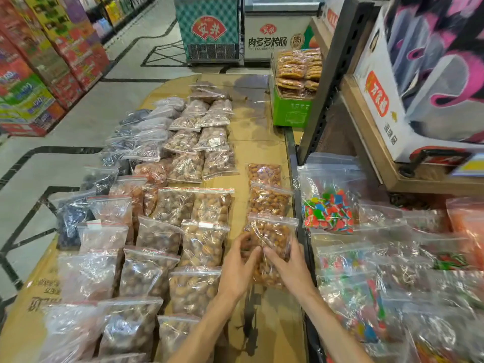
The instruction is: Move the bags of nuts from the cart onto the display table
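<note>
A clear zip bag of orange-brown nuts (pixel 272 231) lies on the cardboard-covered display table (pixel 259 142), third in a short column at the table's right side. My left hand (pixel 237 268) and my right hand (pixel 286 265) both grip its lower half, fingers pressed on the plastic. Two matching nut bags (pixel 268 199) lie just beyond it. Rows of other nut bags (pixel 201 243) cover the table's left and middle. No cart is visible.
To the right, a lower black-edged surface holds bags of colourful candy (pixel 327 205). A green crate of packaged snacks (pixel 290 111) stands at the table's far right. A dark shelf upright (pixel 330 82) rises beside it. Freezers (pixel 209 30) stand across the aisle.
</note>
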The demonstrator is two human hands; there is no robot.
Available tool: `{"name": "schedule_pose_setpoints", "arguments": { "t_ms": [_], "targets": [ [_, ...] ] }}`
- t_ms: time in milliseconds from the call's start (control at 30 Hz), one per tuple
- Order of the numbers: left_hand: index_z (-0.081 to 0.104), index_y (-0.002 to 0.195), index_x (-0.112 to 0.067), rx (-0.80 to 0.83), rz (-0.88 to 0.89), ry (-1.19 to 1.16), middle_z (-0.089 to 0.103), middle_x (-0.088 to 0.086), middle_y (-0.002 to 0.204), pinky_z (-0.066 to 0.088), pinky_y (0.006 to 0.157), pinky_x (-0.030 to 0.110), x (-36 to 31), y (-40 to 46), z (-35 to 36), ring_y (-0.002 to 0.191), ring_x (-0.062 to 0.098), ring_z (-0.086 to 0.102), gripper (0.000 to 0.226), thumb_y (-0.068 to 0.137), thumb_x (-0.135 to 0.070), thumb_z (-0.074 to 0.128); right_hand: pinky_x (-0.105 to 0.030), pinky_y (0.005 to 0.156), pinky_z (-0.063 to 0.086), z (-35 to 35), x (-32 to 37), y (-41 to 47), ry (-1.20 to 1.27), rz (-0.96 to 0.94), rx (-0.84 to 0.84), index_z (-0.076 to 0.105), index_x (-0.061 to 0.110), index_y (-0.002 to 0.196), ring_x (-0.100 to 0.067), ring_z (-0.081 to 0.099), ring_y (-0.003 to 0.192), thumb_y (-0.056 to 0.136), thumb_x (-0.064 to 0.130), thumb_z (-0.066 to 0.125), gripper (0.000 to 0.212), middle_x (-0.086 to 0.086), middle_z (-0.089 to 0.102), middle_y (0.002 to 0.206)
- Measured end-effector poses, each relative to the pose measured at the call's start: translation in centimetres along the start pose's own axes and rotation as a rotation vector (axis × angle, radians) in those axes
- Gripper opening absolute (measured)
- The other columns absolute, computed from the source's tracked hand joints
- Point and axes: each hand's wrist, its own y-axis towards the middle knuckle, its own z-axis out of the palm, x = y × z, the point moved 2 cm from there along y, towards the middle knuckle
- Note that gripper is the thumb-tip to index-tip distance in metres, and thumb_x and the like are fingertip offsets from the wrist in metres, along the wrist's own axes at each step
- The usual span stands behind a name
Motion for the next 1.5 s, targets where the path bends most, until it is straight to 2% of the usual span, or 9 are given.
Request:
{"name": "schedule_pose_setpoints", "arguments": {
  "t_ms": [133, 267, 367, 433, 633, 1033, 1233, 1400, 1500],
  "targets": [
    [0.043, 0.153, -0.029, 0.031, -0.004, 0.115, 0.063, -0.009, 0.139, 0.054, 0.105, 0.036, 0.8, 0.5, 0.6, 0.123, 0.008, 0.062, 0.062, 0.098, -0.041, 0.069, -0.05, 0.117, 0.042, -0.3, -0.5, 0.1, -0.143, 0.001, -0.07, 0.016, 0.03, 0.165, -0.026, 0.036, 0.148, 0.097, 0.041, 0.073, 0.089, -0.003, 0.029, 0.155],
    [0.044, 0.153, -0.032, 0.019, 0.017, 0.173, 0.063, -0.009, 0.14, 0.053, 0.105, 0.039, 1.3, -0.2, 1.1, 0.127, 0.01, 0.06, 0.06, 0.099, -0.046, 0.065, -0.037, 0.118, 0.036, -0.2, -0.6, -0.1, -0.204, 0.016, -0.126, 0.02, 0.02, 0.166, -0.019, 0.04, 0.148, 0.099, 0.019, 0.072, 0.084, -0.005, 0.039, 0.165],
    [0.043, 0.154, -0.033, -0.023, 0.017, 0.138, 0.062, -0.009, 0.144, 0.052, 0.108, 0.042, 1.0, -0.3, 0.9, 0.129, 0.01, 0.06, 0.058, 0.101, -0.041, 0.063, -0.026, 0.103, 0.036, -0.4, 0.3, 0.3, -0.248, 0.014, -0.135, 0.028, 0.017, 0.163, -0.009, 0.048, 0.127, 0.101, 0.013, 0.069, 0.075, -0.003, 0.05, 0.156],
    [0.038, 0.158, -0.028, -0.028, 0.015, 0.127, 0.058, -0.004, 0.151, 0.048, 0.114, 0.042, 0.4, -0.1, 0.7, 0.136, 0.014, 0.057, 0.061, 0.103, -0.035, 0.063, -0.024, 0.102, 0.036, -0.5, 0.7, 0.4, -0.262, 0.01, -0.124, 0.026, 0.018, 0.164, -0.013, 0.051, 0.134, 0.101, 0.012, 0.068, 0.076, -0.002, 0.052, 0.155],
    [0.02, 0.166, -0.02, 0.021, 0.127, 0.215, 0.036, -0.002, 0.167, 0.035, 0.125, 0.043, -1.1, -2.4, -0.4, 0.154, 0.017, 0.035, 0.078, 0.103, -0.045, 0.06, -0.047, 0.126, 0.032, -0.8, 0.5, -1.7, -0.317, -0.004, -0.109, 0.005, 0.017, 0.169, -0.025, 0.034, 0.155, 0.095, 0.021, 0.077, 0.103, -0.006, 0.033, 0.169],
    [0.032, 0.162, -0.017, 0.093, 0.573, 0.747, 0.044, 0.005, 0.16, 0.043, 0.116, 0.039, 1.0, -12.0, -4.1, 0.143, 0.027, 0.048, 0.062, 0.107, -0.038, 0.05, -0.037, 0.127, 0.025, -0.8, -2.5, -13.2, -0.743, -0.228, -0.104, 0.007, 0.018, 0.169, -0.023, 0.025, 0.156, 0.098, 0.035, 0.072, 0.098, -0.004, 0.028, 0.169],
    [0.008, 0.168, -0.026, 0.249, 0.55, 0.947, 0.009, -0.002, 0.176, 0.0, 0.133, 0.045, 1.1, -19.0, -6.2, 0.163, 0.022, 0.007, 0.065, 0.112, -0.049, 0.032, -0.035, 0.125, 0.023, -0.3, -5.1, -21.3, -0.898, -0.244, -0.135, 0.006, 0.023, 0.168, -0.024, 0.03, 0.151, 0.096, 0.046, 0.071, 0.1, 0.0, 0.039, 0.154],
    [0.04, 0.16, -0.023, 0.331, 0.597, 1.027, 0.04, 0.007, 0.166, 0.011, 0.128, 0.052, 2.1, -24.8, -6.1, 0.155, 0.028, 0.035, 0.064, 0.105, -0.054, 0.027, -0.044, 0.129, 0.016, -0.5, -7.6, -28.8, -0.989, -0.078, -0.166, 0.013, 0.023, 0.167, -0.025, 0.016, 0.16, 0.096, 0.055, 0.064, 0.093, -0.002, 0.025, 0.168],
    [0.04, 0.16, -0.023, 0.435, 0.645, 1.041, 0.04, 0.006, 0.166, 0.021, 0.128, 0.056, 2.4, -27.9, -4.8, 0.155, 0.029, 0.036, 0.066, 0.103, -0.054, 0.028, -0.049, 0.131, 0.012, -1.0, -9.8, -32.7, -0.963, 0.03, -0.168, 0.011, 0.026, 0.168, -0.023, 0.009, 0.162, 0.096, 0.055, 0.064, 0.094, 0.0, 0.017, 0.173]
  ]
}}
